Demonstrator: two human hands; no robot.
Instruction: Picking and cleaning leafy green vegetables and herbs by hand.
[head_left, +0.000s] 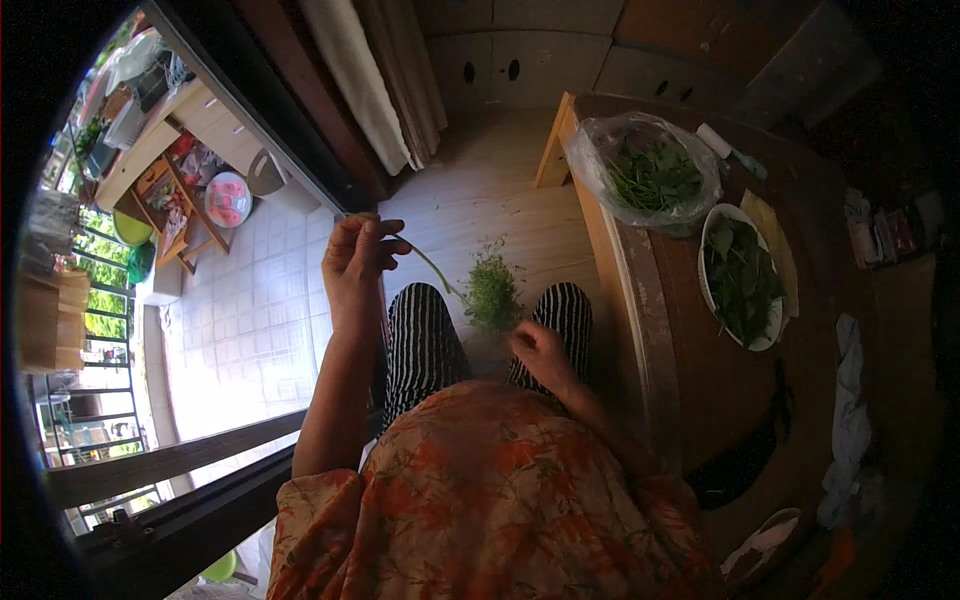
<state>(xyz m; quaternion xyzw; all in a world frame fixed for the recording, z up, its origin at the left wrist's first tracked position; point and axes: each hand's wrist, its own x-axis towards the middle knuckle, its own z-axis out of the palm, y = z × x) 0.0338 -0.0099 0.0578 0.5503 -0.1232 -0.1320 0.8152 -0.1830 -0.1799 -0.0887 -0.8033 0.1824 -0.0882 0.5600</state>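
My left hand (360, 244) is raised in front of the left knee, its fingers closed on a thin green stem (424, 264) that curves down to the right. Low between my knees is a bushy pile of green stalks and leaf scraps (491, 289); the stem's lower end shows just beside it. My right hand (538, 346) is by the right knee with its fingers curled, close to the near edge of the pile. Whether something small is pinched in it, I cannot tell.
To the right stands a wooden table (705, 277) bearing a clear plastic bag of leafy greens (652, 176), a white oval basket of picked leaves (742, 274) and a white-and-teal handled tool (731, 150). On the left, a sliding door frame (247, 105) borders a tiled balcony (262, 300).
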